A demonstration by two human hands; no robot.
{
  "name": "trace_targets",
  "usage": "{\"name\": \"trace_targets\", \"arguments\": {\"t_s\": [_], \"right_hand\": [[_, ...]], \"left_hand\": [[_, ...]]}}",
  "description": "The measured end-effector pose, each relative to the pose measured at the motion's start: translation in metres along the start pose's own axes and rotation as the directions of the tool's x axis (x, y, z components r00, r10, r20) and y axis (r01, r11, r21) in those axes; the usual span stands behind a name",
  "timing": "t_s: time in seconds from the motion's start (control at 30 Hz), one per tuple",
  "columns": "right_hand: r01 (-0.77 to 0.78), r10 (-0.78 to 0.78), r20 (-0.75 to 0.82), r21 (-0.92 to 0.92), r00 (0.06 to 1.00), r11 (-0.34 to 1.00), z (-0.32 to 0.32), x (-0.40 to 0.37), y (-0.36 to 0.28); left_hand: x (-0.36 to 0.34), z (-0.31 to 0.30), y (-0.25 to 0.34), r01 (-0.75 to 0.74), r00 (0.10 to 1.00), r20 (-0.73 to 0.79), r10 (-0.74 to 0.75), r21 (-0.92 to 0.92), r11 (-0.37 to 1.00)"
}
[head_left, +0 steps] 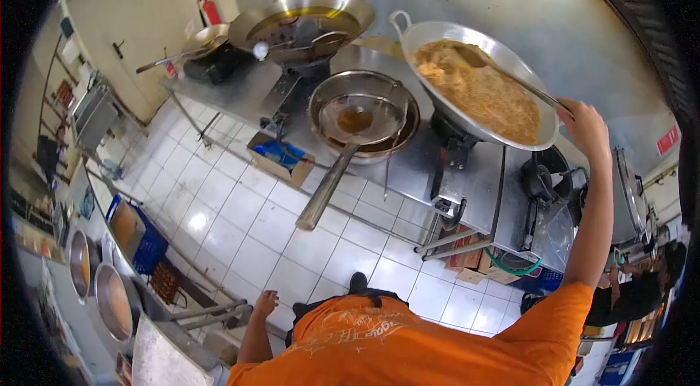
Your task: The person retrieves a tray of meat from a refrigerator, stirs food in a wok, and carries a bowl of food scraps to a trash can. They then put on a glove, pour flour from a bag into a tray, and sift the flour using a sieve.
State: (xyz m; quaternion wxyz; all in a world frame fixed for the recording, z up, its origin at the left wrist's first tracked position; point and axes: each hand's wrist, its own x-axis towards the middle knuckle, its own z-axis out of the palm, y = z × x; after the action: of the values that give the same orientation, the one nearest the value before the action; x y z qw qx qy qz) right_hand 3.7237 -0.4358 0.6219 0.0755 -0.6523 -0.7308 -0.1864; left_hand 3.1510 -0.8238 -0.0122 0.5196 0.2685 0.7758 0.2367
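Observation:
My right hand is closed around the handle end of a long metal wok spatula. The spatula's broad head rests at the far side of a large two-handled wok. Light-brown, foaming food in oil fills much of that wok. My left hand hangs low beside my body, fingers loosely bent and holding nothing. Left of the wok, a round strainer with a long handle lies across a metal bowl.
Further left, a second wok holds dark oil and a ladle, beside a smaller pan. Below stands a cardboard box with blue plastic. Metal bowls and a blue crate are at left. Another person is at far right.

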Motion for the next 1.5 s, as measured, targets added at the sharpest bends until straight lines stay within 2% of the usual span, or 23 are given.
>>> {"name": "trace_targets", "arguments": {"t_s": [0.1, 0.17, 0.2, 0.3, 0.33, 0.43, 0.47, 0.5, 0.53, 0.57, 0.63, 0.67, 0.7, 0.77, 0.83, 0.87, 0.97, 1.0, 1.07, 1.23, 1.27, 1.4, 1.5], "right_hand": [[-0.038, 0.058, -0.189, 0.104, 0.98, 0.994, 0.055, -0.036, 0.014], [-0.149, 0.185, -0.042, 0.431, 0.982, 0.89, 0.069, -0.058, 0.006], [-0.125, 0.16, -0.016, 0.551, 0.987, 0.825, 0.081, -0.065, 0.01], [-0.263, 0.3, 0.08, 0.72, 0.951, 0.643, 0.104, -0.092, -0.017], [-0.427, 0.4, 0.26, 0.801, 0.879, 0.419, 0.107, -0.102, -0.031], [-0.455, 0.308, 0.509, 0.86, 0.804, -0.231, 0.117, -0.13, -0.073], [-0.426, 0.085, 0.453, 0.876, 0.887, -0.228, 0.143, -0.132, -0.039], [-0.292, -0.041, 0.298, 0.95, 0.954, 0.108, 0.14, -0.139, -0.053], [-0.03, -0.171, 0.121, 0.889, 0.978, 0.456, 0.134, -0.147, -0.066], [0.236, -0.288, -0.053, 0.722, 0.956, 0.65, 0.128, -0.154, -0.077], [0.347, -0.356, -0.045, 0.36, 0.933, 0.866, 0.149, -0.127, -0.056], [0.102, -0.053, -0.088, 0.781, 0.995, 0.616, 0.114, -0.165, -0.12], [-0.2, 0.202, 0.093, 0.763, 0.975, 0.615, 0.075, -0.176, -0.175], [0.263, -0.088, -0.296, 0.625, 0.951, 0.735, 0.06, -0.193, -0.21], [0.352, -0.21, -0.31, 0.528, 0.927, 0.773, 0.036, -0.202, -0.245], [0.562, -0.332, -0.544, 0.335, 0.77, 0.756, 0.041, -0.2, -0.251], [0.39, -0.309, -0.405, 0.134, 0.86, 0.911, 0.084, -0.173, -0.229], [0.302, -0.297, -0.417, -0.056, 0.859, 0.952, 0.128, -0.137, -0.201], [0.338, -0.39, -0.365, -0.198, 0.846, 0.92, 0.133, -0.128, -0.204], [0.412, -0.526, -0.328, -0.358, 0.785, 0.838, 0.119, -0.136, -0.268], [0.472, -0.577, -0.369, -0.341, 0.729, 0.813, 0.117, -0.14, -0.28], [0.27, -0.276, -0.22, -0.058, 0.936, 0.961, 0.171, -0.103, -0.276], [0.272, -0.27, -0.039, 0.218, 0.962, 0.937, 0.236, -0.077, -0.321]], "left_hand": [[-0.015, -0.004, -0.014, 0.087, 0.996, -0.021, -0.091, -0.145, 0.986], [-0.018, -0.007, -0.023, 0.075, 0.997, -0.004, -0.078, -0.221, 0.972], [-0.03, -0.009, -0.015, 0.048, 0.999, 0.007, -0.048, -0.249, 0.967], [-0.069, -0.012, 0.006, -0.072, 0.997, -0.014, 0.071, -0.279, 0.957], [-0.077, -0.017, 0.016, -0.126, 0.992, -0.02, 0.125, -0.265, 0.956], [-0.121, -0.033, 0.042, -0.212, 0.976, -0.029, 0.214, -0.301, 0.93], [-0.134, -0.033, 0.042, -0.252, 0.967, -0.056, 0.249, -0.356, 0.9], [-0.137, -0.032, 0.039, -0.261, 0.963, -0.048, 0.264, -0.396, 0.88], [-0.133, -0.027, 0.012, -0.525, 0.851, -0.121, 0.511, -0.21, 0.825], [-0.134, -0.022, 0.001, -0.478, 0.875, -0.066, 0.479, -0.273, 0.835], [-0.197, -0.048, 0.045, -0.425, 0.903, -0.067, 0.425, -0.284, 0.859], [-0.225, -0.064, 0.057, -0.349, 0.934, -0.066, 0.35, -0.373, 0.86], [-0.243, -0.072, 0.061, -0.28, 0.953, -0.021, 0.304, -0.454, 0.846], [-0.238, -0.063, 0.044, -0.295, 0.952, -0.075, 0.297, -0.486, 0.823], [-0.239, -0.064, 0.039, -0.336, 0.937, -0.104, 0.334, -0.529, 0.779], [-0.242, -0.061, 0.037, -0.357, 0.928, -0.12, 0.354, -0.564, 0.744], [-0.259, -0.071, 0.042, -0.432, 0.893, -0.179, 0.413, -0.6, 0.674], [-0.261, -0.072, 0.042, -0.451, 0.881, -0.188, 0.434, -0.61, 0.651], [-0.253, -0.062, 0.038, -0.504, 0.846, -0.245, 0.474, -0.657, 0.56], [-0.258, -0.052, 0.031, -0.409, 0.91, -0.269, 0.314, -0.696, 0.59], [-0.255, -0.045, 0.026, -0.39, 0.921, -0.292, 0.259, -0.715, 0.58], [-0.229, -0.013, 0.013, -0.299, 0.851, -0.506, -0.142, -0.688, 0.661], [-0.2, 0.014, -0.006, -0.286, 0.797, -0.573, -0.191, -0.638, 0.715]]}}
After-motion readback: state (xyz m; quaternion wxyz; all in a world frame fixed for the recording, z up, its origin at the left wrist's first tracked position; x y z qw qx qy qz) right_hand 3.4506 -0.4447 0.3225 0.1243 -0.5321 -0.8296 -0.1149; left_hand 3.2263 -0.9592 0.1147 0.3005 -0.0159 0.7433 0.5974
